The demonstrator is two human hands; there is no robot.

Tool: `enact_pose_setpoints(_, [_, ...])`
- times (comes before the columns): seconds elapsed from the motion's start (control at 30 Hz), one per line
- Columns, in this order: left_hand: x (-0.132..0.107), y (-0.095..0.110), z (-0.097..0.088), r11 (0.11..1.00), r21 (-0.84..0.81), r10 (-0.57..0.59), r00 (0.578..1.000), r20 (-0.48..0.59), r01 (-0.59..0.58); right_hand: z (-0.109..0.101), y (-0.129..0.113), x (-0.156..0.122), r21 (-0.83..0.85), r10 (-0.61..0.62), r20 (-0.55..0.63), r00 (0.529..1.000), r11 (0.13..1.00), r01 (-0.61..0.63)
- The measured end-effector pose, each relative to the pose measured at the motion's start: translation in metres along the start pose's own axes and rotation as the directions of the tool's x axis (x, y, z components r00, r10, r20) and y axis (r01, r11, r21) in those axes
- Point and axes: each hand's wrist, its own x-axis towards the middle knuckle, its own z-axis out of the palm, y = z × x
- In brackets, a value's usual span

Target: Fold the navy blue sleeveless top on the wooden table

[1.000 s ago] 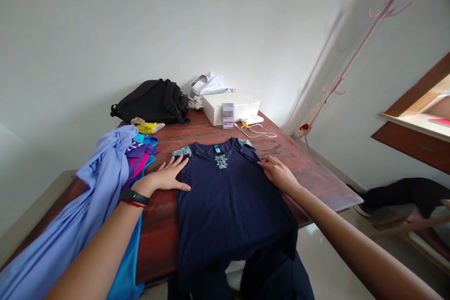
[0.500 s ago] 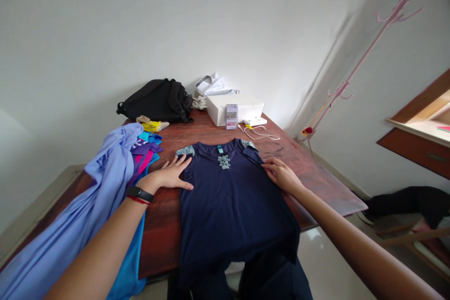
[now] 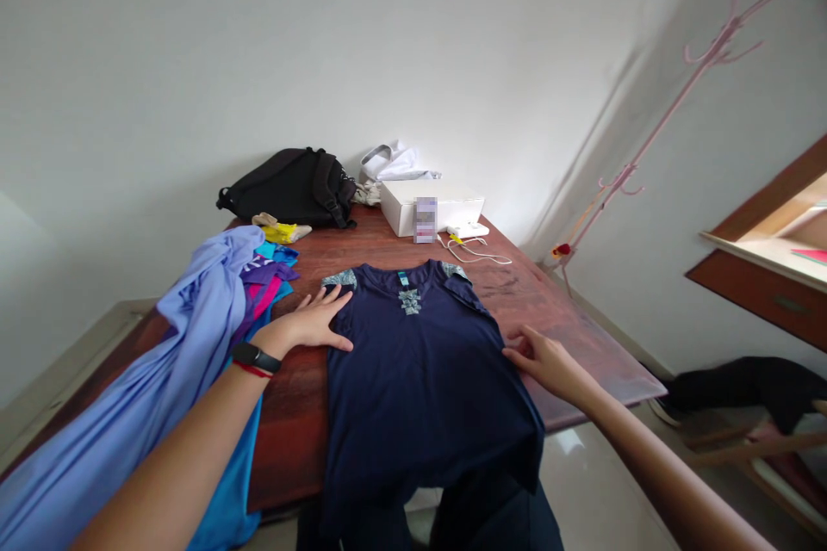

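A navy blue short-sleeved shirt [image 3: 413,387] lies spread on the wooden table, its neckline toward the wall and its hem hanging over the near edge. Patterned patches show on its shoulders and below the collar. My left hand [image 3: 314,320] rests flat with fingers spread on the shirt's left sleeve and side. At the shirt's right side edge is my right hand [image 3: 546,363], its fingers bent and a little apart, the tips touching the fabric. The right sleeve lies turned in over the shirt.
Left on the wooden table [image 3: 290,448] lies a heap of blue and purple clothes [image 3: 200,310]. Behind are a black backpack [image 3: 284,185], a white box [image 3: 439,194] and a white cable [image 3: 478,256]. A pink coat stand [image 3: 672,112] leans at right; another person's leg [image 3: 730,383] shows low right.
My right hand has slid from beside the right sleeve down along the shirt's side, toward me. My left hand stays put. The view has shifted slightly.
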Motion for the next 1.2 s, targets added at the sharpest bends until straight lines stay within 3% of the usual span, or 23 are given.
enact_pose_setpoints(0.13, [-0.005, 0.014, -0.006, 0.992, -0.001, 0.12, 0.975, -0.185, -0.122, -0.009, -0.002, -0.033, -0.032, 0.092, 0.179, 0.98, 0.996, -0.088])
enact_pose_setpoints(0.27, [-0.015, 0.044, -0.012, 0.943, -0.055, 0.288, 0.889, -0.357, -0.327, -0.009, -0.008, -0.047, -0.027, 0.134, 0.342, 0.93, 0.991, -0.133])
enact_pose_setpoints(0.37, [-0.021, 0.069, -0.007, 0.868, -0.106, 0.401, 0.81, -0.429, -0.485, -0.005, -0.014, -0.046, 0.053, 0.081, 0.372, 0.925, 0.993, -0.108])
enact_pose_setpoints(0.47, [-0.026, 0.091, 0.005, 0.806, -0.162, 0.462, 0.777, -0.428, -0.569, -0.002, -0.022, -0.04, 0.212, 0.032, 0.342, 0.939, 0.971, -0.11])
enact_pose_setpoints(0.6, [-0.032, 0.11, 0.016, 0.763, -0.226, 0.503, 0.775, -0.381, -0.606, 0.002, -0.039, -0.03, 0.45, 0.025, 0.364, 0.931, 0.871, -0.199])
enact_pose_setpoints(0.73, [-0.039, 0.12, 0.018, 0.721, -0.295, 0.53, 0.773, -0.349, -0.627, 0.01, -0.063, -0.017, 0.588, 0.01, 0.317, 0.948, 0.783, -0.205])
enact_pose_setpoints(0.9, [-0.049, 0.145, 0.021, 0.673, -0.473, 0.506, 0.82, -0.267, -0.57, 0.028, -0.091, -0.004, 0.798, 0.022, 0.326, 0.945, 0.529, -0.288])
enact_pose_setpoints(0.97, [-0.052, 0.162, 0.023, 0.699, -0.497, 0.459, 0.856, -0.238, -0.514, 0.036, -0.1, 0.0, 0.84, 0.032, 0.353, 0.935, 0.429, -0.332])
enact_pose_setpoints(1.07, [-0.049, 0.186, 0.028, 0.812, -0.383, 0.372, 0.897, -0.24, -0.44, 0.046, -0.112, 0.005, 0.899, 0.033, 0.328, 0.944, 0.295, -0.323])
enact_pose_setpoints(1.13, [-0.042, 0.195, 0.033, 0.87, -0.262, 0.351, 0.898, -0.265, -0.418, 0.048, -0.117, 0.008, 0.925, 0.021, 0.278, 0.96, 0.264, -0.274])
enact_pose_setpoints(1.2, [-0.034, 0.196, 0.038, 0.898, -0.149, 0.364, 0.888, -0.28, -0.415, 0.047, -0.116, 0.01, 0.931, -0.015, 0.23, 0.973, 0.293, -0.216])
